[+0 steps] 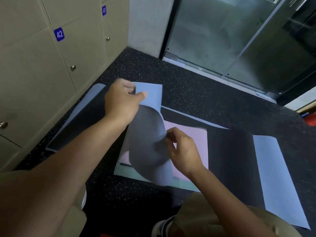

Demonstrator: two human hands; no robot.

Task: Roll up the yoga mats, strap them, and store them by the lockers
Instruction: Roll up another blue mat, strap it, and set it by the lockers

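Both hands point(122, 101) point(183, 151) gripping blue mat point(150, 94)

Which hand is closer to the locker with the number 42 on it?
The left hand. It grips the blue yoga mat just below and right of the locker 42. The right hand pinches the mat's edge lower down, farther right, away from the lockers.

the blue yoga mat point(150, 93) looks like soft matt foam, smooth and bendy. the floor point(196, 93) is black speckled rubber, grainy. the lockers point(34, 74) are matt beige with shiny metal knobs point(73, 67). at two o'clock, the glass door point(222, 31) is frosted and glossy.
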